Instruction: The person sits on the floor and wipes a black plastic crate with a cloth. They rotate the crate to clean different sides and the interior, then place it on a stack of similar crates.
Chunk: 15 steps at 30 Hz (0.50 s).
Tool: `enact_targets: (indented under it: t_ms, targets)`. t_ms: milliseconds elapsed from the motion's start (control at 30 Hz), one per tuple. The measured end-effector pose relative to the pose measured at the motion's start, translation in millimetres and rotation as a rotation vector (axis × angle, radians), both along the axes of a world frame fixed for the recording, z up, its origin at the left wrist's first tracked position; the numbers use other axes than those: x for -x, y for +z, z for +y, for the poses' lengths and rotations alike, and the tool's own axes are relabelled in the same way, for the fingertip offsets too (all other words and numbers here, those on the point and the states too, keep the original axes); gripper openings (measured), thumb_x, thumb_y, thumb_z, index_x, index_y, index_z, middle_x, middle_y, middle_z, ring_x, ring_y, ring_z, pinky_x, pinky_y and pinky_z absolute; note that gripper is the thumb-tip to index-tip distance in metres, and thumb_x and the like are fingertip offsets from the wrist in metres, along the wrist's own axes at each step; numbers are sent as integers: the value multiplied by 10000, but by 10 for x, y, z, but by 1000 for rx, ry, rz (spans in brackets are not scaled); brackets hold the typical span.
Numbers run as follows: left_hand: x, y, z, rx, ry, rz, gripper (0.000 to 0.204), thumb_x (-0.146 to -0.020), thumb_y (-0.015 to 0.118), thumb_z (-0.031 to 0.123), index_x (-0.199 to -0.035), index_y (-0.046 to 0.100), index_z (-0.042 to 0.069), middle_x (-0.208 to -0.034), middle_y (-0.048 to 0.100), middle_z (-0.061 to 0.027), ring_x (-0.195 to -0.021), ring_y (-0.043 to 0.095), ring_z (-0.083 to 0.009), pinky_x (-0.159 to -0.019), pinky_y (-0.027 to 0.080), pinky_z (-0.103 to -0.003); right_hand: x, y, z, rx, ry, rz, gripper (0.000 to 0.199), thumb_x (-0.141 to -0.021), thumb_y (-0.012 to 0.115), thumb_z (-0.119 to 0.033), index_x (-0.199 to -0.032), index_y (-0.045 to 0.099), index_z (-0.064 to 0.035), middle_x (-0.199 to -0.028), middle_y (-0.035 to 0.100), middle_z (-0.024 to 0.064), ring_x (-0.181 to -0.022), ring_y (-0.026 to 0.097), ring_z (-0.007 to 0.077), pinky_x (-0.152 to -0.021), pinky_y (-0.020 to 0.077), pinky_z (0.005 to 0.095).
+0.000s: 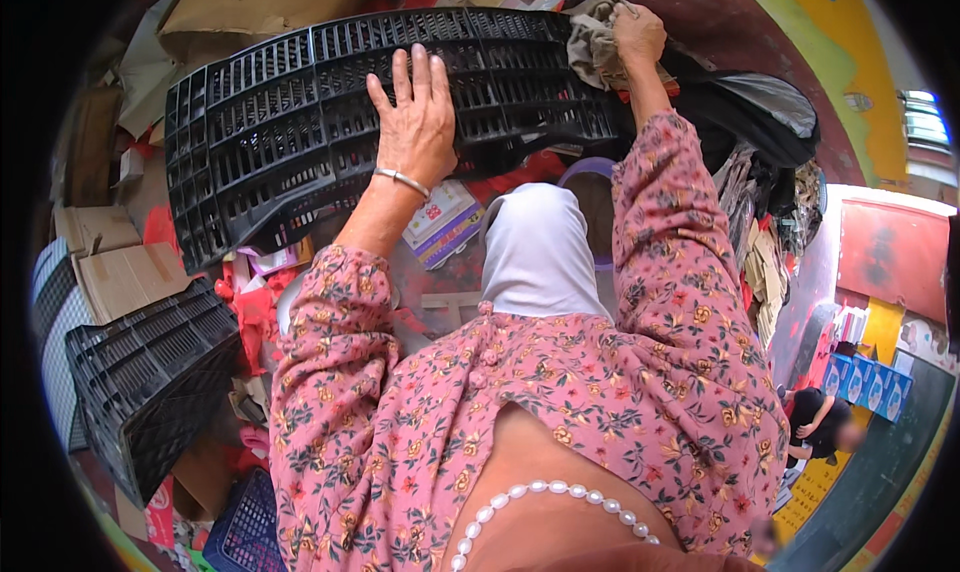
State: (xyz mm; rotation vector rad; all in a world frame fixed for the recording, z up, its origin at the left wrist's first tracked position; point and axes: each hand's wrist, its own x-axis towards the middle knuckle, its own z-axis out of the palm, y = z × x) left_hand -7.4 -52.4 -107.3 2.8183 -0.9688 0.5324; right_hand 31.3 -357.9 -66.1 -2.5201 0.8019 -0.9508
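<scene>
A large black slatted plastic crate (270,122) stretches across the upper part of the view. On its slats my left hand (418,122) lies flat with the fingers apart. My right hand (638,37) is closed around a crumpled grey-brown rag (597,42) at the crate's right end. The rag touches the crate's edge there. Below the crate, a purple tub (598,172) is partly hidden behind a pale grey cloth-like covering (540,247) in front of my chest.
Another black crate (150,357) leans at the left beside cardboard boxes (130,277). A blue basket (248,527) sits at lower left. A purple and white box (440,227) lies under the crate. Black bags (765,112) are piled right; another person (820,422) is farther off.
</scene>
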Motion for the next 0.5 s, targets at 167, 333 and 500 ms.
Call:
enact_targets:
  t_ms: [167,333,500]
  targets:
    - [-75,-50,12,-8,149,5,752,-579,621,146,-1253,358,-60,-1317,345,-213,-1245,300,-350,-975,217,-566,146,-66,1090,328,498,-149,166,-736,542,-248,-762,641,-117,-822,590,110,-780,577,279,-678,485,374]
    - [-145,-238,-3,70,140,-57,722,-585,611,160,-1234,384,-62,-1294,377,-211,-1225,333,-331,-975,245,-545,188,-253,1790,720,553,324,164,-745,529,-163,-869,600,-81,-912,528,134,-810,572,281,-617,517,355]
    - [-47,-195,-43,53,91,-33,735,-597,622,187,-1224,375,-108,-1280,364,-270,-1218,324,-388,-992,197,-563,-55,41,1168,675,142,421,222,-797,490,-215,-941,571,-66,-930,538,175,-774,605,299,-655,514,384]
